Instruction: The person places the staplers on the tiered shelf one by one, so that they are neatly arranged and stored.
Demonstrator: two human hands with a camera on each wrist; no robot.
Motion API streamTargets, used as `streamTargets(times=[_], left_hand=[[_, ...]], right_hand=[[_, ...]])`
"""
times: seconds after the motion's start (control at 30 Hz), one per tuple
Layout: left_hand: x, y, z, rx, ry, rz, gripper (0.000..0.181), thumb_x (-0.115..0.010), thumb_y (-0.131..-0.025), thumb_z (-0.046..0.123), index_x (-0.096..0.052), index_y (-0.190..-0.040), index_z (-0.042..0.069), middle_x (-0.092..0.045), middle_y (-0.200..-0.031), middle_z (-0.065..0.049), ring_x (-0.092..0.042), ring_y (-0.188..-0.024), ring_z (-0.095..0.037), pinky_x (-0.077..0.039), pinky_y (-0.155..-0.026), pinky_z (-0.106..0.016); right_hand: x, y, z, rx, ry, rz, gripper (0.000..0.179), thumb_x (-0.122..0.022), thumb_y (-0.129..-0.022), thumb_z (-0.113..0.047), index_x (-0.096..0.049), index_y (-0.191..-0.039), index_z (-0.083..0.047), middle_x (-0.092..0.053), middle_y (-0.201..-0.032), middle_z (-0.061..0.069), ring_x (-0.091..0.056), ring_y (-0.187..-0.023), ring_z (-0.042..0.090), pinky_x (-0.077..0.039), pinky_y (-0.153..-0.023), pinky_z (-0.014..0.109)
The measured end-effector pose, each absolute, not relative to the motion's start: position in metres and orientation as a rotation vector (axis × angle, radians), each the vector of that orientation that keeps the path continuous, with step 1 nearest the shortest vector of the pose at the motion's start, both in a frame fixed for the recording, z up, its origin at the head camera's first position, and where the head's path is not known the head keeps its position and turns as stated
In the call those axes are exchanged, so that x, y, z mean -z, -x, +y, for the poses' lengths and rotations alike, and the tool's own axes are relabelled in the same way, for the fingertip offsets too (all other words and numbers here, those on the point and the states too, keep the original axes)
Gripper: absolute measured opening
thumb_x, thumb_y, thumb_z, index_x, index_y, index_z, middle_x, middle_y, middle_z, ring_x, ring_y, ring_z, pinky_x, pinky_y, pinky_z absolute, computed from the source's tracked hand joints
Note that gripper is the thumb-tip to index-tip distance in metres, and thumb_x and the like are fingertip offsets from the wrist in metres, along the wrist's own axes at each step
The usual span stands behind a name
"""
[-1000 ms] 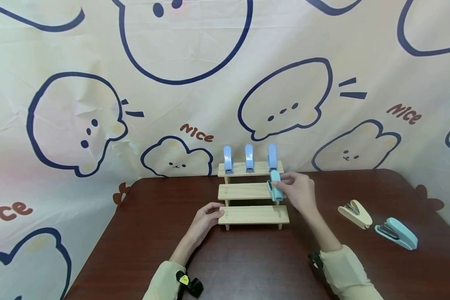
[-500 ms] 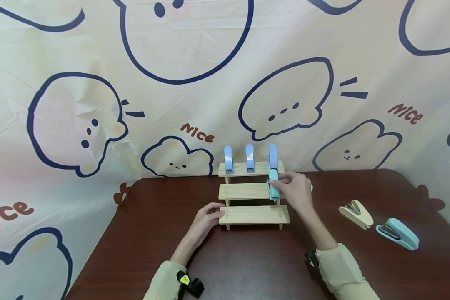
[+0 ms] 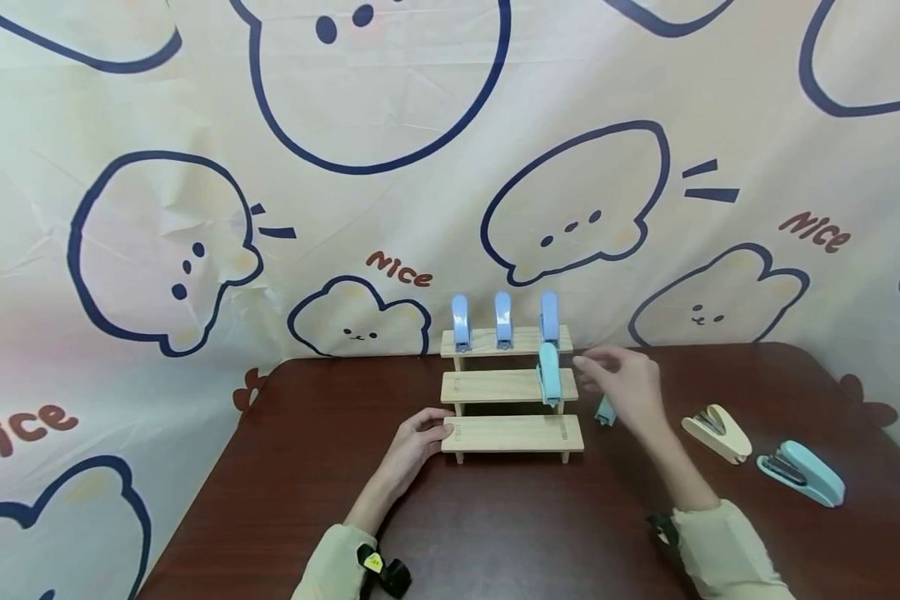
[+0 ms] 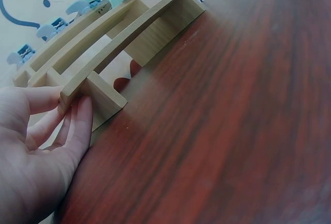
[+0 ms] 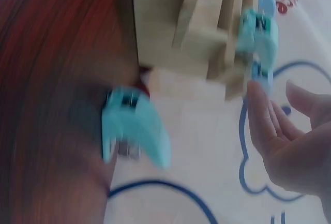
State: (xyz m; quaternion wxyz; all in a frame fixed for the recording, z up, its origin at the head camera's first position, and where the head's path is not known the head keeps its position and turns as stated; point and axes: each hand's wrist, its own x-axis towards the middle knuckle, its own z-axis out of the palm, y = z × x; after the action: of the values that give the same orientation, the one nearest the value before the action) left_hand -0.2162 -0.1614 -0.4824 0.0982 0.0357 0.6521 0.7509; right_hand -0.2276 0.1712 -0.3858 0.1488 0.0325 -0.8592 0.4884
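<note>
A three-step wooden stand (image 3: pixel 513 434) stands on the table. At the left end of its lowest step, my left hand (image 3: pixel 408 450) grips the board, thumb over it and fingers beneath, as the left wrist view shows. Three blue staplers, the middle one (image 3: pixel 503 321) among them, stand along the top step. On the middle step's right end sits a teal stapler (image 3: pixel 549 373). My right hand (image 3: pixel 630 390) is just right of it, fingers apart from it and holding nothing. Partly hidden under that hand is another teal stapler (image 5: pixel 135 125) on the table.
Farther right on the brown table (image 3: pixel 495 533) lie a cream stapler (image 3: pixel 717 433) and a light blue stapler (image 3: pixel 801 473). A patterned cloth (image 3: pixel 390 217) hangs behind the table's back edge.
My right hand has let go of the teal stapler on the middle step and moved right. A teal stapler on the table shows below it. The left hand keeps its grip.
</note>
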Motion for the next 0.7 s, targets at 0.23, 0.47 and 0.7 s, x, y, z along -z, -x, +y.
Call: streamTargets(times=[0.23,0.47,0.7], left_hand=[[0.482,0.216,-0.160,-2.232,-0.099,1.915,0.035,-0.066,-0.098,0.006,-0.058,-0.128,-0.011,-0.063,-0.115,-0.012,-0.064,-0.100,-0.019,-0.054,-0.084,-0.030],[0.482,0.215,-0.161,-2.227,-0.092,1.918,0.033,-0.066,-0.099,0.006,-0.059,-0.127,-0.010,-0.063,-0.114,-0.012,-0.064,-0.100,-0.019,-0.054,-0.084,-0.030],[0.481,0.217,-0.160,-2.234,-0.089,1.913,0.034,-0.066,-0.099,0.005,-0.059,-0.128,-0.011,-0.063,-0.115,-0.013,-0.064,-0.100,-0.019,-0.054,-0.084,-0.030]], right_hand=[[0.381,0.213,0.231,-1.355,-0.017,-2.519,0.045,-0.067,-0.103,-0.038,-0.072,-0.120,0.004,-0.077,-0.094,0.018,-0.077,-0.081,0.025,-0.057,-0.066,0.021],[0.387,0.204,0.288,-1.249,0.022,-2.588,0.050,-0.063,-0.105,-0.038,-0.069,-0.120,0.009,-0.076,-0.091,0.020,-0.075,-0.072,0.015,-0.058,-0.062,0.023],[0.387,0.195,0.345,-1.236,0.081,-2.768,0.062,-0.062,-0.105,-0.040,-0.060,-0.127,0.017,-0.076,-0.095,0.021,-0.075,-0.075,0.013,-0.058,-0.063,0.024]])
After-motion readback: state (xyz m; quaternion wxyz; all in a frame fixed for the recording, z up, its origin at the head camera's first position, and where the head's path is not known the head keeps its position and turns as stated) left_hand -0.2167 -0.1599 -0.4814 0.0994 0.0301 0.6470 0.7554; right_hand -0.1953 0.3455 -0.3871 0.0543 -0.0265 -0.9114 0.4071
